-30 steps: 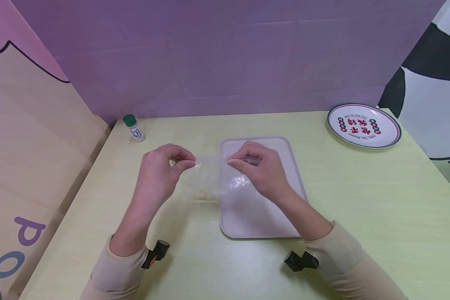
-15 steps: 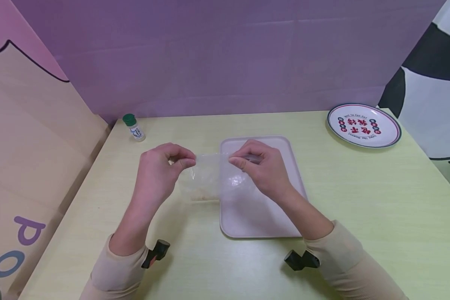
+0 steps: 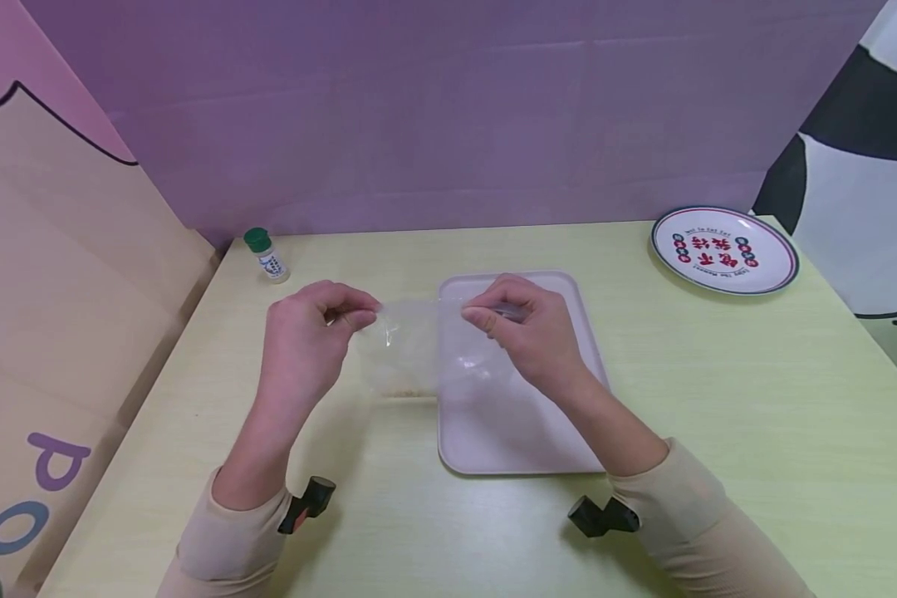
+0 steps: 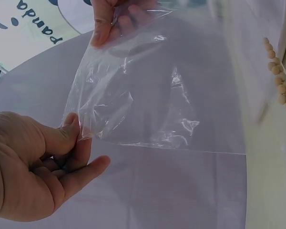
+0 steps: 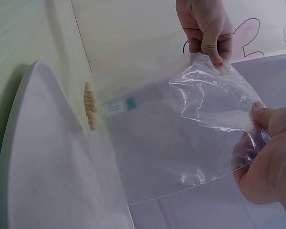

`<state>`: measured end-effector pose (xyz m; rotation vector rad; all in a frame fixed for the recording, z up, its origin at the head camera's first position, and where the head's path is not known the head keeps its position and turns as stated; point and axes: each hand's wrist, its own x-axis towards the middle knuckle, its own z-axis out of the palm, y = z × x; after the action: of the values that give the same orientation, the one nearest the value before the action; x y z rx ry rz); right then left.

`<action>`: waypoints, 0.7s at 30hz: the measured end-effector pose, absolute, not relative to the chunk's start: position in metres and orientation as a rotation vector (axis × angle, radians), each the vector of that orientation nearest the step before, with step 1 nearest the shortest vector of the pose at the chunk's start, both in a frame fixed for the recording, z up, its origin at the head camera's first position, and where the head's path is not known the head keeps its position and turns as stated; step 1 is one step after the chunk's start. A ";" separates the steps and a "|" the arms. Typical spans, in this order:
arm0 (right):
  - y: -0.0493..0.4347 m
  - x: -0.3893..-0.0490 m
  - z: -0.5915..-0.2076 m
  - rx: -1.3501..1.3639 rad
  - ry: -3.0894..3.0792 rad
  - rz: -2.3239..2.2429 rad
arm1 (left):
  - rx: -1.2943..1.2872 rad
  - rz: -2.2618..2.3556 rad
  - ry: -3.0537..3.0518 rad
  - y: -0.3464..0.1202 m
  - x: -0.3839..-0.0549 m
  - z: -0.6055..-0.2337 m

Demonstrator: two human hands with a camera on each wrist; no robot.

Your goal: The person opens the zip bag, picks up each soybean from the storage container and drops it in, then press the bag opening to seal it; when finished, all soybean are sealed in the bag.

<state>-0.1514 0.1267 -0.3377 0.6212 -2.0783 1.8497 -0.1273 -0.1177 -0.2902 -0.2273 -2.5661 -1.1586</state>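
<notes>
A clear plastic bag (image 3: 407,353) hangs between both hands, partly over the tray's left edge. My left hand (image 3: 308,336) pinches its upper left corner with thumb and fingertips. At the upper right corner, my right hand (image 3: 531,328) pinches the plastic between thumb and curled fingers. Several round beige beans, perhaps soybeans (image 4: 279,81), lie in a row along the bag's bottom; the right wrist view shows the beans (image 5: 89,107) too. The bag's mouth edge is stretched taut between the hands.
A pale rectangular tray (image 3: 516,444) lies under the right hand. Back left stands a small bottle with a green cap (image 3: 269,256). A white plate with red lettering (image 3: 725,249) rests at the back right, near the purple wall (image 3: 456,116).
Both hands have drawn slightly apart, the left one moving left and a little up, the right one a little right. The bag has risen slightly with its top edge stretched wider.
</notes>
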 end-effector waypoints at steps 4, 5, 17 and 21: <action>0.127 -0.152 -0.338 0.625 -2.075 1.857 | -0.235 -1.165 -2.563 -0.116 -0.126 -0.289; 0.128 -0.152 -0.338 0.621 -2.074 1.864 | -0.241 -1.167 -2.547 -0.116 -0.126 -0.289; 0.134 -0.154 -0.333 0.588 -1.978 2.062 | -0.377 -1.670 -2.398 -0.120 -0.133 -0.290; 0.136 -0.154 -0.332 0.586 -1.941 2.101 | -0.421 -1.784 -2.448 -0.119 -0.135 -0.292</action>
<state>-0.1542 0.1357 -0.3315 0.5863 -1.9414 2.1009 -0.1353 -0.1191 -0.2916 -0.4211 -2.4479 -1.7844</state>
